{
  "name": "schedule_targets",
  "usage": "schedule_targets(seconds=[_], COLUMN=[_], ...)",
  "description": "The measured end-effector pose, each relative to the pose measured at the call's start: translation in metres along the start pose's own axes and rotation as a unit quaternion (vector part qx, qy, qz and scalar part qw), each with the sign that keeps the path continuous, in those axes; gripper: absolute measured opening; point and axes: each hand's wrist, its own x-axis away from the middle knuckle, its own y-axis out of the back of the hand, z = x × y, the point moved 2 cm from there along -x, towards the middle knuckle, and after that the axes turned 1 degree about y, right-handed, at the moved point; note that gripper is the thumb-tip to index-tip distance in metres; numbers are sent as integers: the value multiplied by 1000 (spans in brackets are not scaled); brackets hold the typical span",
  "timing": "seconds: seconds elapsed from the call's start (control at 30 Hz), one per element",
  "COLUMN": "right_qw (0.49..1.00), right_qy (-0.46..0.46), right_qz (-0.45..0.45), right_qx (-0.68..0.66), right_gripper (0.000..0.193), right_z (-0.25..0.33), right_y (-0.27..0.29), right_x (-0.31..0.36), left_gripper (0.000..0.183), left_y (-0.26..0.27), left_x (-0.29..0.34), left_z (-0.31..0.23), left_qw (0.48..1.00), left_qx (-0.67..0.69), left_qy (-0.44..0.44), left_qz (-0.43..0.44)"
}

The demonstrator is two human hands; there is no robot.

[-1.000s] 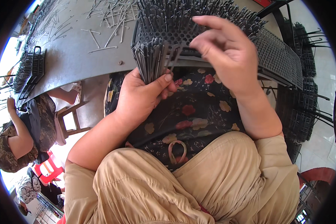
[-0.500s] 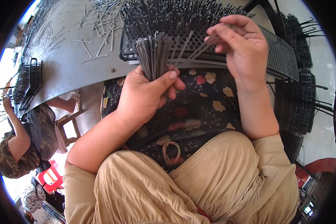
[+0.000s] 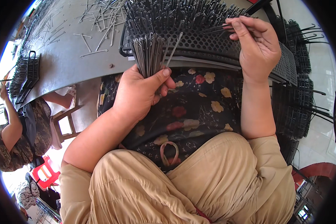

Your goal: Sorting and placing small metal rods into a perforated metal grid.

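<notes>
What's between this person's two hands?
In the head view, thin rods jut from the left hand and right hand, with a perforated tray behind.

A: What does the left hand hide?
B: The lower ends of its bundle of metal rods.
A: And the right hand?
B: Its thin rods blend into the dark standing rods behind; 2 or more, I can't tell.
A: What's cut off?
B: Those standing rods, by the top edge; 1 co-worker, by the left rim.

No readable text, labels, brands, numbers or signs. Small bright patch around 4 o'clock, near the rim: too small and blurred to read anything.
</notes>
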Motion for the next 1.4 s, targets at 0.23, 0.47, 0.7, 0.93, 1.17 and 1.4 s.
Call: schedule_targets(seconds=[0.23,0.47,0.7,0.93,1.17,1.4], right_qw=[988,984,974,958,933,954], right_qy=[39,60,45,-2,31,50], right_qz=[144,141,145,162,227,187], right_qx=[44,90,170,235,278,230], right_gripper=[14,12,9,14,15,8], right_z=[7,7,14,26,21,14], right_y=[-9,-28,-34,-37,-37,-42], right_x=[-11,-18,-24,-38,-42,-31], left_gripper=[8,8,9,8,7,8], left_y=[0,3,4,6,6,4], left_x=[-2,-3,-4,-6,-8,-7], left_z=[4,4,3,4,5,4], left_qw=[1000,1000,1000,1000,1000,1000], left_qx=[2,2,-21,-17,-22,3], left_qy=[0,-8,-6,-6,3,3], left_qz=[7,-5,-5,-6,-11,-8])
